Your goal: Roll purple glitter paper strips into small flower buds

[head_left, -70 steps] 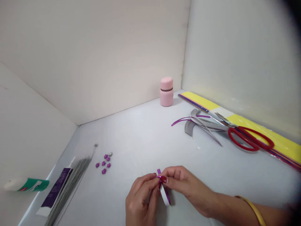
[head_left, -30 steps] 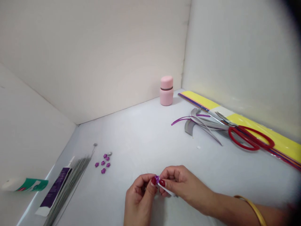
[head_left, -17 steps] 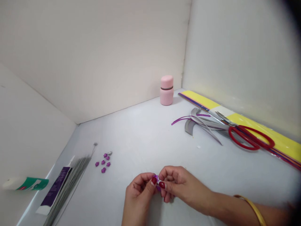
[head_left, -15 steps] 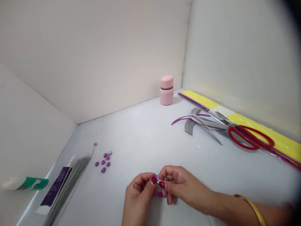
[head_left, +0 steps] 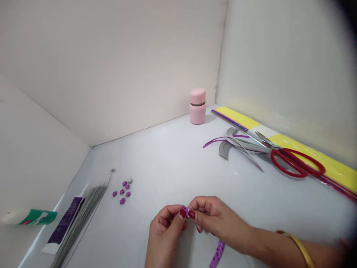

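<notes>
Close to the front of the table, my left hand [head_left: 167, 227] pinches a small folded bit of purple paper strip [head_left: 186, 212] between thumb and fingers. My right hand [head_left: 213, 217] meets it from the other side, thumb and forefinger closed on the same fold. A length of shiny purple strip [head_left: 217, 255] hangs out below my right hand; where it joins the fold is hidden behind the fingers. Left of my hands lie several little purple paper stars [head_left: 122, 192] in a loose group, with a silver star [head_left: 129, 181] among them.
Far left are a purple-and-white glue tube [head_left: 65, 223], a bundle of grey wires [head_left: 83, 219] and a green-and-white tube [head_left: 37, 217]. A pink flask [head_left: 198, 107] stands at the back. Red-handled scissors [head_left: 295, 162], grey and purple strips [head_left: 224, 149] and a yellow paper pack [head_left: 309, 152] lie right.
The purple strip's tail has swung from between my hands to below my right hand. My fingertips have shifted slightly on the fold, and the pale underside of the paper shows less.
</notes>
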### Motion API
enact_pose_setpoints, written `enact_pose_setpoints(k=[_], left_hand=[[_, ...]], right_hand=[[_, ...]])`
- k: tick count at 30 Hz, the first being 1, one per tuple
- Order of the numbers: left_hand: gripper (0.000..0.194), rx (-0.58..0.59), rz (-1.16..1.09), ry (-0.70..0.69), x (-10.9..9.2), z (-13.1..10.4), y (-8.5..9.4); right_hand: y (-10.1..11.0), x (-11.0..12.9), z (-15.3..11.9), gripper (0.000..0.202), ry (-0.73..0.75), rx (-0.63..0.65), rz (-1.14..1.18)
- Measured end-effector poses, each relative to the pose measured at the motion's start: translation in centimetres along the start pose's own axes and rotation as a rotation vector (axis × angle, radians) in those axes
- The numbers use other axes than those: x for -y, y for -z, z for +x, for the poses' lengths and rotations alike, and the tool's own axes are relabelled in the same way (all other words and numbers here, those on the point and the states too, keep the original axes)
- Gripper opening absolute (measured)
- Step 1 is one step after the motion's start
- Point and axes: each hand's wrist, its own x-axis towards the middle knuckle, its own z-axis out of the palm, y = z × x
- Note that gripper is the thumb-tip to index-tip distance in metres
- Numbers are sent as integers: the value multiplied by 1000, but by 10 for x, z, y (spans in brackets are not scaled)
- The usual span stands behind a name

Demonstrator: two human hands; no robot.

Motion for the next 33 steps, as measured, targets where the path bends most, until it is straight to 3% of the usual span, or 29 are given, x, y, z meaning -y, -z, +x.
enact_pose_setpoints(k=[7,18,27,33], left_hand=[[25,-19,-9,-9,-1,-3,-2],[25,-38,23,-138,0,-7,-5],[27,53,-71,-41,-1,-3,-3],[25,45,112,-115,1,-2,-2]], right_hand=[[-1,-4,-1,11,13,-24,-5],[2,-7,1,21,-44,-1,-14],[2,-7,0,20,18,14,-14],[1,-12,1,17,8,-6,4]])
